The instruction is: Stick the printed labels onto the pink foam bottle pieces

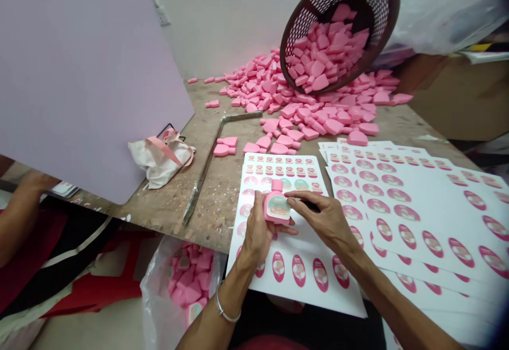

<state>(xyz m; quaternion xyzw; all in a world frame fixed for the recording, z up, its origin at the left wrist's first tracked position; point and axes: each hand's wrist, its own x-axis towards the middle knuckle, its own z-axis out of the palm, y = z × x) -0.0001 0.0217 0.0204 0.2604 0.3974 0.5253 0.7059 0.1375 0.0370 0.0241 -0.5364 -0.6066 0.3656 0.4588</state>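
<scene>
My left hand is closed around a small pink toy bottle with a pink cap, held upright above a sticker sheet. A green and cream sticker lies across the bottle's front. The thumb and forefinger of my right hand pinch at the sticker's right edge. Beneath both hands is the white sticker sheet, printed with rows of pink ovals and small labels. Part of its middle is hidden by my hands.
A brown basket lies tipped among heaped pink bottles. More sticker sheets overlap at right. A bent metal bar and a cloth bag lie left. A plastic bag of bottles hangs below; another person's arm shows behind a lilac board.
</scene>
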